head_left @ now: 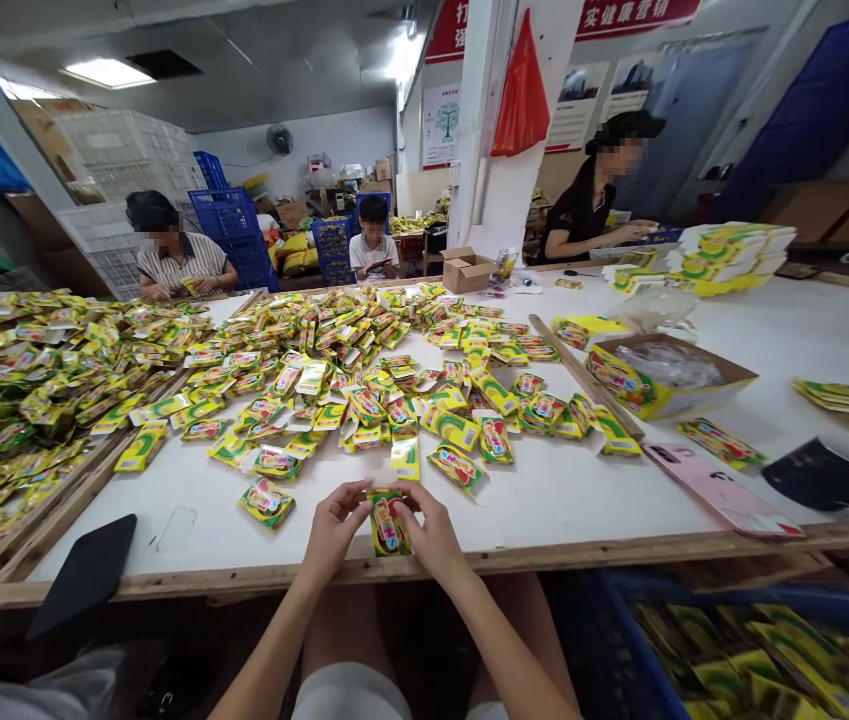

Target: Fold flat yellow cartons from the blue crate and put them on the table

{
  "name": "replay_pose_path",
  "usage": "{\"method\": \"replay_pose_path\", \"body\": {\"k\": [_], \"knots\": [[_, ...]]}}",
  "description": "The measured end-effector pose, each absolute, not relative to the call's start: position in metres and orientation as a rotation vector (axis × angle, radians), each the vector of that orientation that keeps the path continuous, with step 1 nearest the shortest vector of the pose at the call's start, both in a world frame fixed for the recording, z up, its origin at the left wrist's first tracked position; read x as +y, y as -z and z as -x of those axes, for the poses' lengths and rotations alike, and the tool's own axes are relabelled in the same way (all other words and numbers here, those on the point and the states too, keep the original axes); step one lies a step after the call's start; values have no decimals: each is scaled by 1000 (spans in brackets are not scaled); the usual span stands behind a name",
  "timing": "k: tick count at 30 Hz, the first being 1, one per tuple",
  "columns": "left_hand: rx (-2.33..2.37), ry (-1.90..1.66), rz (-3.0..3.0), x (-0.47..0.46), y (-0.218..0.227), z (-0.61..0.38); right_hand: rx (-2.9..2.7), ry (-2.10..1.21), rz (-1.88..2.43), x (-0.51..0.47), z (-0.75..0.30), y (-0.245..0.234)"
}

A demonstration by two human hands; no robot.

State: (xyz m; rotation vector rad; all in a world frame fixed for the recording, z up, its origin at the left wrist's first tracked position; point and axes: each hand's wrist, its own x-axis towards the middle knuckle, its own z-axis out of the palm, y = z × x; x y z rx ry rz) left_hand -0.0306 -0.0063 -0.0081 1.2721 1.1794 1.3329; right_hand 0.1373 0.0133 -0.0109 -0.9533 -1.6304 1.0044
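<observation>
Left hand (339, 522): I pinch the packet (389, 530) at left.
Right hand (428, 520): I pinch it at right.
Packet: between my two hands, near the table edge (244, 581).

Packets (353, 325) spread over a table (221, 535) between two wooden strips.
One packet (388, 530) sits between the left hand (340, 525) and the right hand (430, 520) at the near edge, the spread lying beyond it. Another heap (15, 400) lies left of the left strip (83, 498). Right of the right strip (568, 355) stands an open carton (668, 395) with plastic bags (664, 362) in it; a phone (720, 487) lies nearer the front. Farther back are stacked boxes (735, 258). A crate (623, 625) of packets sits below the edge at right. Three people are around the far side.
</observation>
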Motion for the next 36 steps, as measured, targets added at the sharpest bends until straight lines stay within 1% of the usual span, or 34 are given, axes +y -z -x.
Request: {"method": "replay_pose_path", "body": {"k": [4, 8, 13, 21, 27, 32, 36], "knots": [[1202, -1242, -1361, -6, 4, 24, -1716, -1016, 989, 21, -146, -2], [1239, -1319, -1496, -4, 1, 20, -1724, -988, 956, 29, -143, -7], [1177, -1512, -1316, -7, 4, 11, -1580, -1054, 905, 25, -140, 1], [1244, -1431, -1412, -18, -4, 5, -1630, -929, 884, 9, -142, -3], [1347, -1457, -1275, -11, -1, 1, -1663, -867, 1061, 15, -138, -8], [1296, -1490, -1177, -6, 8, 1, -1645, -892, 1061, 15, -137, -8], [1251, -1446, -1231, -12, 11, 5, -1594, -989, 978, 7, -139, 2]]}}
